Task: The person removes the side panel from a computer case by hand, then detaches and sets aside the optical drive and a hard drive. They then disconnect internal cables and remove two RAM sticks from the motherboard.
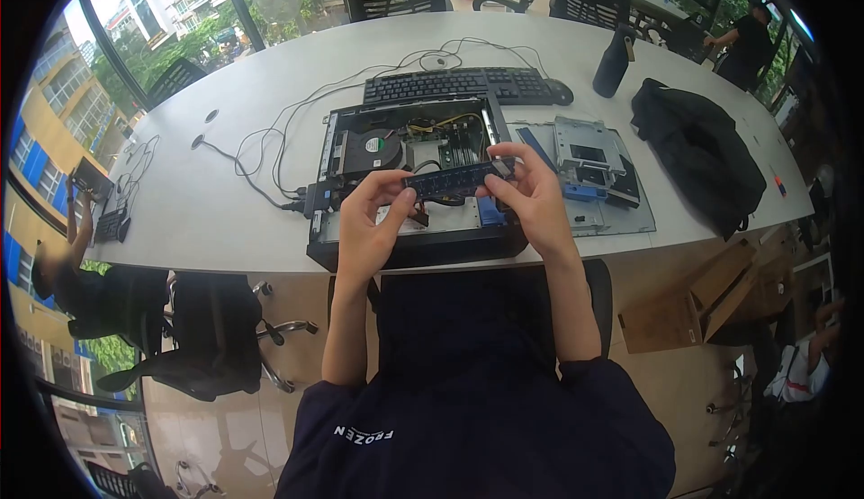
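My left hand (372, 215) pinches the left end of a dark RAM stick (447, 181) between thumb and fingers. The other end is gripped by my right hand (531, 200), close to a pale label. The stick is held roughly level above an open desktop computer case (418, 251), which lies on its side on the table. Inside the case, a round black fan (371, 149) sits at the left, and yellow wires (445, 125) run near the back. My hands and the stick hide part of the interior.
Behind the case lie a keyboard (450, 86) and a mouse (559, 92), with loose cables at left. To the right are a metal drive bracket (589, 150) on a side panel (630, 222), a dark bottle (614, 65) and a black bag (697, 148). Other people are at both sides.
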The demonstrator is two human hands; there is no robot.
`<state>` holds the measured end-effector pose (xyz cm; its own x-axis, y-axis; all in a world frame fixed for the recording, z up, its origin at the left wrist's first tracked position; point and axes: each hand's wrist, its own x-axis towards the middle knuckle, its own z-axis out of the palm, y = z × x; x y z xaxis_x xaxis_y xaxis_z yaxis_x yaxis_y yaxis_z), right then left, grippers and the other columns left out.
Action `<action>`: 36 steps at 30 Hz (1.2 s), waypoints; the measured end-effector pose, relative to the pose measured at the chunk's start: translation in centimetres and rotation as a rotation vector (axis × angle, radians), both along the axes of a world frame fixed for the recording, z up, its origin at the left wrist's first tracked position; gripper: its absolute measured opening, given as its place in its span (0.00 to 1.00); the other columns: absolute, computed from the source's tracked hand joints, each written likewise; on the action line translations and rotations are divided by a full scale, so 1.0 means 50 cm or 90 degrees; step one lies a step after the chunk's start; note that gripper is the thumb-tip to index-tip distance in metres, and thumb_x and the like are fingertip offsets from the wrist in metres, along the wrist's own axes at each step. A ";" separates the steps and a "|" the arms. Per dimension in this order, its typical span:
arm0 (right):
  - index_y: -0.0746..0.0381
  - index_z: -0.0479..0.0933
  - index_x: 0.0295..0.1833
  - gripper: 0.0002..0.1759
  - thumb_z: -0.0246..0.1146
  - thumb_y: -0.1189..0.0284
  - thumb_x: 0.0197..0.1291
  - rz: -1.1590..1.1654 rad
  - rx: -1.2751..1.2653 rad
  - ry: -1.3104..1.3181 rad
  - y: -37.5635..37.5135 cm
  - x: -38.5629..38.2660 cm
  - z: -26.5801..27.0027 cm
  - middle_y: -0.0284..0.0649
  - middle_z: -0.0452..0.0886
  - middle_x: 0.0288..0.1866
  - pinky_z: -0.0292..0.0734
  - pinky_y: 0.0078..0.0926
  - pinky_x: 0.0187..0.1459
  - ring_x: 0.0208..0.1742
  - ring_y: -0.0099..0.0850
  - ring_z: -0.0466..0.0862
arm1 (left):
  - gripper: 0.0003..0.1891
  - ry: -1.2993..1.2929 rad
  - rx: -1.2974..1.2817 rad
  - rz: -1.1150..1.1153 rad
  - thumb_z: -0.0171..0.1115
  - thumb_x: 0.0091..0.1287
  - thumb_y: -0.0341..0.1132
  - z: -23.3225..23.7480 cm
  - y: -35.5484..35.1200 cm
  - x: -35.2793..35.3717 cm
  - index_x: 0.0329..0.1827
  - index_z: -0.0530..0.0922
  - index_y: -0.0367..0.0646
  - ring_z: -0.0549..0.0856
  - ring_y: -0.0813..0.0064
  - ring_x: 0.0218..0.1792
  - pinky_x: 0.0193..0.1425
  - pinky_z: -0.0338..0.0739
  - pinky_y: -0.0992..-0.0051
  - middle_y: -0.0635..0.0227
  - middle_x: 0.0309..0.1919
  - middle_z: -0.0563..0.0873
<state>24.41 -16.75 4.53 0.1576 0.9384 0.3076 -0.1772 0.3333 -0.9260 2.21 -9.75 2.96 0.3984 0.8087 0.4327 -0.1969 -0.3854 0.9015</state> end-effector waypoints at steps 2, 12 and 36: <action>0.68 0.72 0.62 0.19 0.64 0.81 0.67 -0.004 -0.007 -0.006 -0.007 -0.007 0.009 0.43 0.83 0.47 0.80 0.21 0.49 0.43 0.26 0.86 | 0.14 -0.017 -0.005 0.060 0.65 0.71 0.27 -0.005 -0.002 -0.001 0.57 0.80 0.31 0.83 0.81 0.37 0.46 0.77 0.80 0.68 0.37 0.83; 0.68 0.72 0.60 0.18 0.63 0.83 0.67 -0.019 0.024 -0.069 -0.001 0.000 -0.014 0.38 0.82 0.44 0.81 0.21 0.48 0.42 0.23 0.85 | 0.14 -0.007 0.033 0.088 0.64 0.71 0.24 0.000 -0.018 -0.001 0.57 0.82 0.33 0.82 0.83 0.38 0.48 0.77 0.81 0.70 0.37 0.82; 0.63 0.73 0.61 0.25 0.73 0.78 0.59 -0.106 -0.026 -0.225 -0.007 -0.023 -0.015 0.38 0.85 0.42 0.77 0.18 0.43 0.38 0.19 0.85 | 0.13 -0.054 -0.014 0.114 0.64 0.72 0.25 0.007 -0.021 0.000 0.58 0.80 0.31 0.81 0.82 0.37 0.44 0.76 0.81 0.70 0.36 0.80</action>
